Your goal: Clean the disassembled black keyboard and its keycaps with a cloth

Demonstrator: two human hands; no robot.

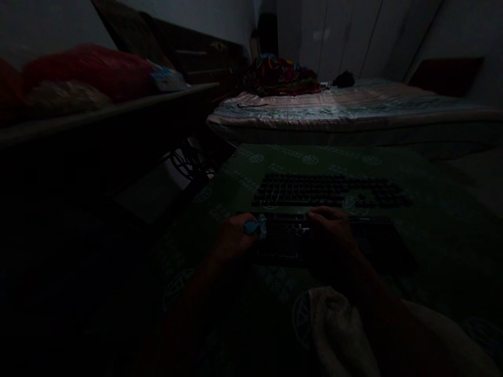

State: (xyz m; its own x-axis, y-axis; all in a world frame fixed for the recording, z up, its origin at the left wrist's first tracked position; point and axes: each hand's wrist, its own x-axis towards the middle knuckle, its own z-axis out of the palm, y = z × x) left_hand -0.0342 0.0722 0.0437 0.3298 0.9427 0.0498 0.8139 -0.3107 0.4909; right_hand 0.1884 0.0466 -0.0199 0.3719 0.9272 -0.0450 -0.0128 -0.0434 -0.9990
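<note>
I judge: working over keyboard base (279,243) on worktop (243,180) | left hand (238,231) pinching blue item (251,226) at base; right hand (332,225) at base, grip I can't tell | keycaps (301,188) beyond base | next calls for steadiness

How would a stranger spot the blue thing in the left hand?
Find the green patterned surface near the bed. There, the left hand holds the small blue thing by the dark keyboard base. Its colour sets it apart from the black keys beyond.

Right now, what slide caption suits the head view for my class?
Dim room: left hand gripping a blue object, right hand at a dark board, black keys lined up beyond on green tabletop.
</note>
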